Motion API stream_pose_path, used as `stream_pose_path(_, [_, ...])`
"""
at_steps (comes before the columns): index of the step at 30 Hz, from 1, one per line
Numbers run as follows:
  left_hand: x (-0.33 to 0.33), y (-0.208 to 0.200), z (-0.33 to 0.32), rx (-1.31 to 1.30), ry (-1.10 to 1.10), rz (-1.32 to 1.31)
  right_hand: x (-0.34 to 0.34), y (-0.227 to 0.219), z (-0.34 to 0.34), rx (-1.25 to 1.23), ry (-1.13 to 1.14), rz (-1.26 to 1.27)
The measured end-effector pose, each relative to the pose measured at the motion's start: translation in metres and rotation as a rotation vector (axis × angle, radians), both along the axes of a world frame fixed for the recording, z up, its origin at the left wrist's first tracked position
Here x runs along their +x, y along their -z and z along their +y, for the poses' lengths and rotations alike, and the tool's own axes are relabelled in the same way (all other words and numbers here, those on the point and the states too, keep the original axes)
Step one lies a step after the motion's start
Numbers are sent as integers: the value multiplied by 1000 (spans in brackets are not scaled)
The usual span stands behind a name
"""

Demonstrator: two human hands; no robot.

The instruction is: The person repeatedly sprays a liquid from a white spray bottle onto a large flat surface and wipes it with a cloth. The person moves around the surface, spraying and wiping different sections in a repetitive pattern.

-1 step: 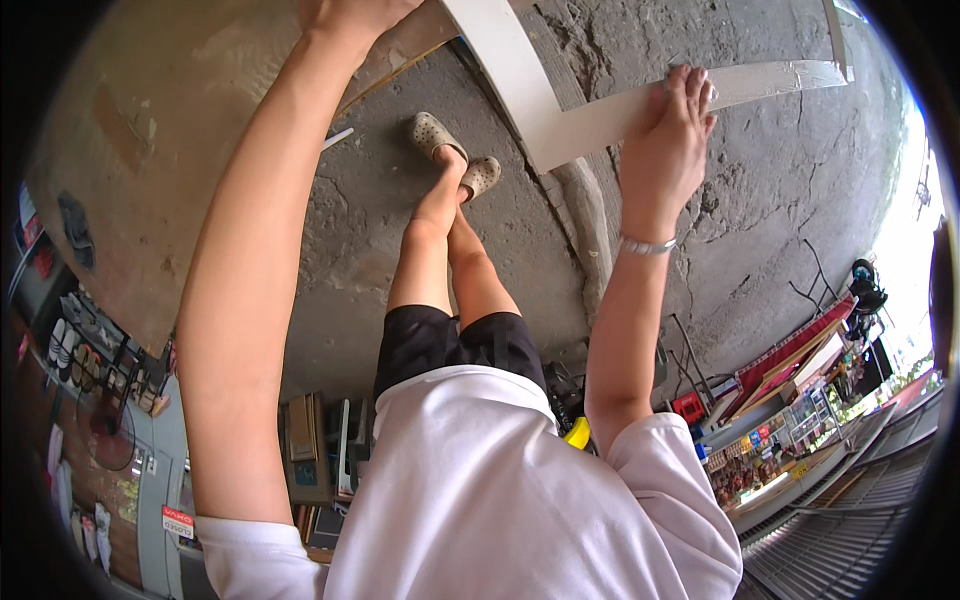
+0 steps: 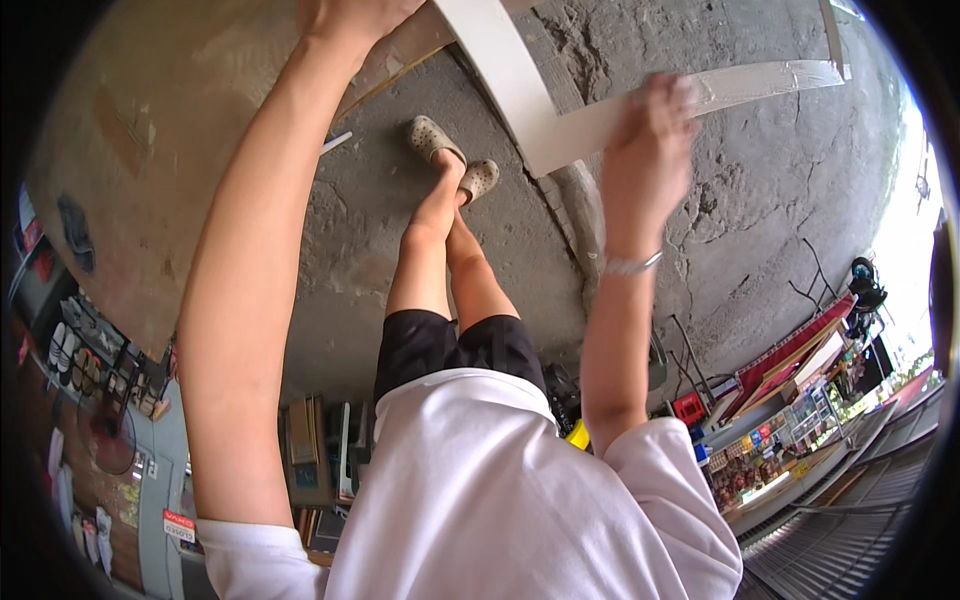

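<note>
A flat white frame-like piece (image 2: 505, 70) hangs above the floor at the upper middle, two of its sides meeting in a corner. Along its right-hand side runs a wrinkled, shiny clear covering (image 2: 775, 85) that looks like tape or film. On that side, near the corner, is my right hand (image 2: 650, 150), its curled fingers smeared by motion; whether they hold anything does not show. My left hand (image 2: 358, 14) is near the other side's upper end, at the picture's top edge, which cuts off its fingers.
A brown board or tabletop (image 2: 150, 180) spreads at the left. Below is cracked concrete floor (image 2: 750, 190) around my feet in tan clogs (image 2: 435, 138). Metal-legged furniture (image 2: 690, 355) and goods stand at the right; a fan (image 2: 107, 430) and shoes are at the left.
My right hand has slid left along the frame's side, toward the corner, and blurred. The white piece has shifted slightly left. My left hand stays nearly in place.
</note>
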State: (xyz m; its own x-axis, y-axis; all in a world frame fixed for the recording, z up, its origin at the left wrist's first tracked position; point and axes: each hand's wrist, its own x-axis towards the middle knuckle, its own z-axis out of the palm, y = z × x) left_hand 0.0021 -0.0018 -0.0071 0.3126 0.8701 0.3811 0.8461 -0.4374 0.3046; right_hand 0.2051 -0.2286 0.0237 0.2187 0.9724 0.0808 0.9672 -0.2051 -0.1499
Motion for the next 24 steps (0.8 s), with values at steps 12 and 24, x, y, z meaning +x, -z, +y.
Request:
stream_pose_path(12, [-1,-4,4,14,15,-18,-6,-2,-1,-17,-99,-76])
stream_pose_path(24, [0,-4,3,30,-32,47,22,0,13,17,55,-14])
